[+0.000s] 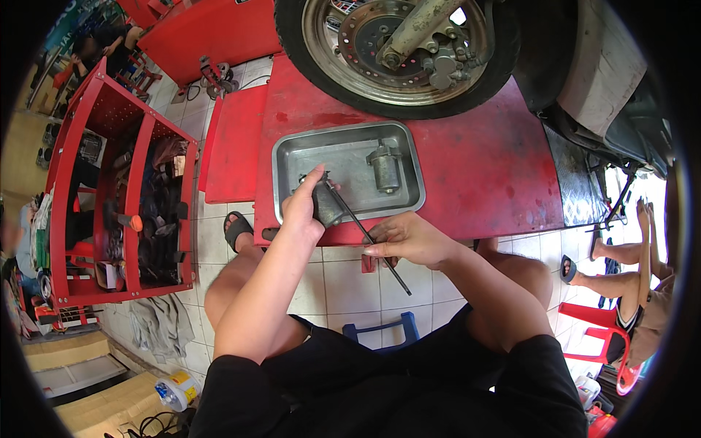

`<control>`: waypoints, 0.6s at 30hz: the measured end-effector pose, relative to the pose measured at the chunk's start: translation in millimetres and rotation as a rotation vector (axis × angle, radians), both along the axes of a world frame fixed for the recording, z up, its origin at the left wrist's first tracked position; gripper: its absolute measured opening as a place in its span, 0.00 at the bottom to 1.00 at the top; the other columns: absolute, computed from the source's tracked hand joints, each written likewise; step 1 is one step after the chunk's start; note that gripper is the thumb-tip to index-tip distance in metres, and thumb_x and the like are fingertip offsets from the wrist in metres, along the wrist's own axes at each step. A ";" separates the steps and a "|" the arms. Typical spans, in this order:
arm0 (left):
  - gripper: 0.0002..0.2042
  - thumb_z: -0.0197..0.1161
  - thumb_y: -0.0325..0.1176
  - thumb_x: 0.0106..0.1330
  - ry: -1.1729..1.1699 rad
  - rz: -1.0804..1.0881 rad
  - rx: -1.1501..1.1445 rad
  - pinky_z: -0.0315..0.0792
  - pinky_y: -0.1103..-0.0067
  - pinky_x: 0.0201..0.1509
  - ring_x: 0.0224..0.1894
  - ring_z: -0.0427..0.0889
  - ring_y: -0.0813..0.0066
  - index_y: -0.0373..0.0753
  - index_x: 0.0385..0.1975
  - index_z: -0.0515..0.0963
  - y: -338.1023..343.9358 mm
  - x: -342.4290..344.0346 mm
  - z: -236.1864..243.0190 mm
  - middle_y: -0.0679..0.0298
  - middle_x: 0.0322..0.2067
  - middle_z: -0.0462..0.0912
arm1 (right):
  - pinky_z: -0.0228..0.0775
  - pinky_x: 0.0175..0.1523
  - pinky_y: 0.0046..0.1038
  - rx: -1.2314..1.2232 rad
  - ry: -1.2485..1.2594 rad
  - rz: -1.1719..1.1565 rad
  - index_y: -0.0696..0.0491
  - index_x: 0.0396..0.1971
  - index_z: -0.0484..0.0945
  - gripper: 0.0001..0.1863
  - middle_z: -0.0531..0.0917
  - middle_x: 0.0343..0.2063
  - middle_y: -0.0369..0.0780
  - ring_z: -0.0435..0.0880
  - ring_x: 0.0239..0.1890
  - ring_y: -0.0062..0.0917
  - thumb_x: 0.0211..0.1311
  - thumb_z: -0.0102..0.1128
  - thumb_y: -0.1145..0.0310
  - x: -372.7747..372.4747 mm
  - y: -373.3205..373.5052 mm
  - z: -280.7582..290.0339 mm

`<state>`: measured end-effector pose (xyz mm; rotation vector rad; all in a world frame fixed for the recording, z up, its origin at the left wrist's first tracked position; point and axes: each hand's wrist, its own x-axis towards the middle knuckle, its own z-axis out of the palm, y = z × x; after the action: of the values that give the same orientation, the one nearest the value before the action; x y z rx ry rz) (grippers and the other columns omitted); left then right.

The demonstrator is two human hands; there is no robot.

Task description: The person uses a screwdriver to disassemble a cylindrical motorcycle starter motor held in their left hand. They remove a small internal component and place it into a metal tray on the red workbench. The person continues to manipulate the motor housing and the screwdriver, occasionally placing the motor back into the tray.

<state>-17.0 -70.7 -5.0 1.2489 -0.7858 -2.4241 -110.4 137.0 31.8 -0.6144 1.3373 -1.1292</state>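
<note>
My left hand (301,208) is closed around a dark grey cylindrical motor (327,207) over the near left part of a metal tray (418,186). In my right hand (412,241), the fingers pinch a long thin black rod (348,210) near its middle. The rod slants from the motor's upper end down toward my lap; whether it is seated in the motor I cannot make out. A second grey motor (385,168), of similar cylindrical shape, lies in the right half of the tray.
The tray rests on a red bench (482,168), with a motorcycle's front wheel (398,109) at its far side. To the left stands a red tool cart (131,212) full of tools. A blue stool (381,330) shows between my legs. At right, another person's arm (645,252) is visible.
</note>
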 end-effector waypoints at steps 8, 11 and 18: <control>0.15 0.73 0.33 0.58 0.036 0.168 -0.035 0.78 0.70 0.32 0.28 0.82 0.66 0.33 0.36 0.75 -21.0 12.4 0.1 0.57 0.27 0.81 | 0.69 0.27 0.23 0.096 -0.002 -0.006 0.66 0.45 0.78 0.20 0.81 0.26 0.38 0.80 0.24 0.21 0.64 0.66 0.63 4.0 -4.1 -13.6; 0.14 0.72 0.35 0.60 0.041 0.178 -0.052 0.78 0.70 0.32 0.28 0.82 0.66 0.34 0.35 0.76 -26.4 15.7 0.5 0.57 0.28 0.81 | 0.69 0.26 0.23 0.122 0.013 -0.004 0.66 0.45 0.78 0.20 0.80 0.25 0.37 0.79 0.22 0.20 0.65 0.65 0.63 6.3 -8.1 -13.7; 0.13 0.71 0.37 0.61 0.105 0.171 -0.006 0.77 0.70 0.35 0.29 0.82 0.66 0.40 0.38 0.76 -37.0 16.6 8.4 0.58 0.28 0.80 | 0.66 0.25 0.22 0.121 -0.009 0.005 0.63 0.48 0.80 0.19 0.79 0.26 0.35 0.73 0.21 0.17 0.68 0.61 0.61 18.9 -15.0 -26.8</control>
<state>-0.4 -107.7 3.4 1.1269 -0.6290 -2.3265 -91.6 122.0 5.0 -0.5239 1.3843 -1.0376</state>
